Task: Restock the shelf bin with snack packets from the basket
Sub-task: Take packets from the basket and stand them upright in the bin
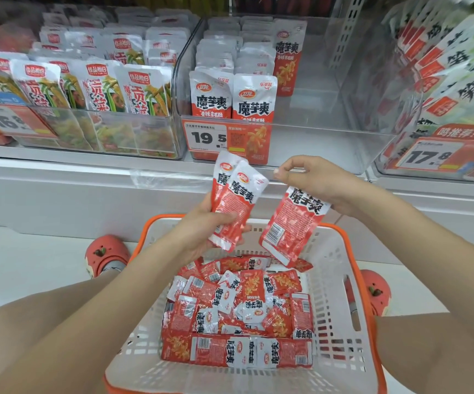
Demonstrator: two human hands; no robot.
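Note:
My left hand [204,228] grips two red-and-white snack packets [237,194] upright, just above the basket's far rim. My right hand [318,180] holds another red-and-white packet [292,226] that hangs tilted below it. The white basket with an orange rim [335,282] sits on the floor between my knees and holds several more of these packets [241,311]. Straight ahead on the shelf stands the clear bin [315,132], with the same packets [233,95] standing in rows on its left side and bare space on its right.
A clear bin of green-and-white packets [96,89] stands to the left, and another bin of white-and-green packets [446,81] to the right. Price tags [206,137] hang on the bin fronts. My red shoes [106,253] flank the basket on the pale floor.

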